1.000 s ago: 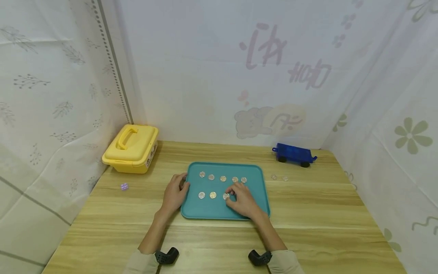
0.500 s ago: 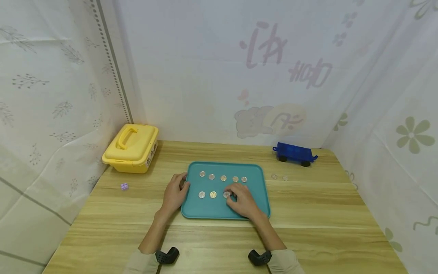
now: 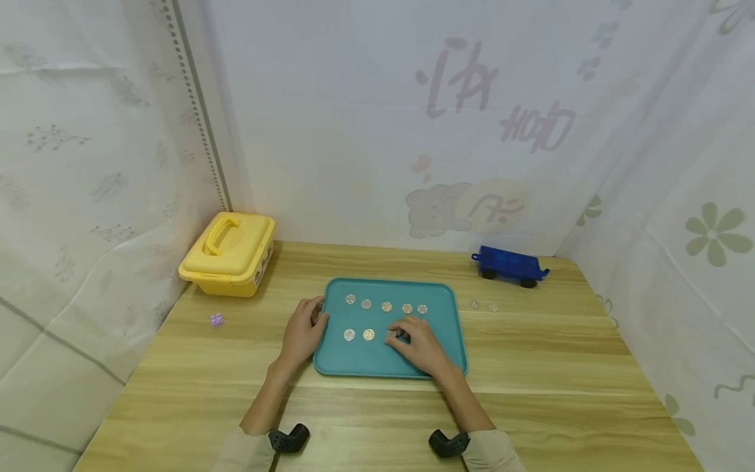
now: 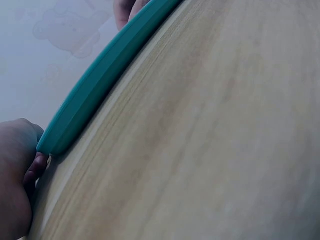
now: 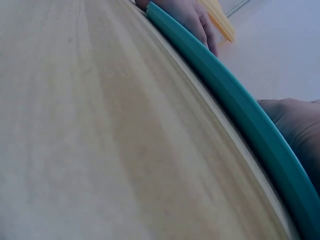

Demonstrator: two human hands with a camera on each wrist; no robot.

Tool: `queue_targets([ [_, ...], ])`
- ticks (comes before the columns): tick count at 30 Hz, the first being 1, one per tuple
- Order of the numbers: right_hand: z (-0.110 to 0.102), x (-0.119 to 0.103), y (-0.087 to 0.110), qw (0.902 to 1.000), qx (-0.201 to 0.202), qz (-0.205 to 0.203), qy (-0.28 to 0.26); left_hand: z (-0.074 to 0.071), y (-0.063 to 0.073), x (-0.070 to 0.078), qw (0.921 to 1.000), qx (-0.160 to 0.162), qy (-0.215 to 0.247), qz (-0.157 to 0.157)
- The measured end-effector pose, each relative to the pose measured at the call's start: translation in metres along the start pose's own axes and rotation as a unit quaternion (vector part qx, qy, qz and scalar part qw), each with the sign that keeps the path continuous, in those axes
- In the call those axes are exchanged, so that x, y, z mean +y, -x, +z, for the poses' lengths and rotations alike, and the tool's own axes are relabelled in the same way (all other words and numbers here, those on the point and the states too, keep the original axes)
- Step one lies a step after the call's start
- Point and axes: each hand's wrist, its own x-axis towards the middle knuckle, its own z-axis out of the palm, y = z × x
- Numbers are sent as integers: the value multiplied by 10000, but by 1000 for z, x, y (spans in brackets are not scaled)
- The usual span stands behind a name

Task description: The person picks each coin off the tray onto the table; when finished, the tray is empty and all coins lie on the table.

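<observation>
A teal tray [image 3: 377,366] lies on the wooden table, bearing two rows of silver and gold coins. My left hand [image 3: 303,332] grips the tray's left edge, thumb at the rim and fingers curled at its side; the left wrist view shows this hand [image 4: 15,175] at the tray's corner. Over the front row, my right hand [image 3: 417,344] pinches a silver coin [image 3: 391,334] between thumb and fingers, which partly cover it. A gold coin [image 3: 368,334] and a silver coin [image 3: 349,334] lie to its left. Several coins form the back row, including a gold one [image 3: 386,307].
At the back left stands a yellow lidded box [image 3: 227,252] with a handle. A small purple toy brick [image 3: 216,319] lies in front of it. On the right are a blue toy wagon [image 3: 510,264] and two small round pale pieces [image 3: 474,305] beside the tray.
The coin at my right fingertips shows less of its face now, more covered by the fingers. My left hand stays at the tray edge. The head view has shifted slightly.
</observation>
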Motion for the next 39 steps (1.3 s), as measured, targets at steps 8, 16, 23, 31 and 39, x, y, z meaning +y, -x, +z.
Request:
queue_targets([
  [8,-12,6,-4,9985,369,146,-384,-2,-3,0,10000,4,-35,42],
  [16,-34,23,-2,9901,1350,166,-346,-3,-1,-3,10000,27,-29,48],
  [23,-53,42,4,9786,1897,624,-492,-4,1,-4,10000,47,-49,53],
  [31,-76,73,20,9527,2698,1303,-518,0,0,-4,9999,97,-34,137],
  [39,-104,108,46,9270,3276,1827,-34,3,-1,-2,9999,74,-15,88],
])
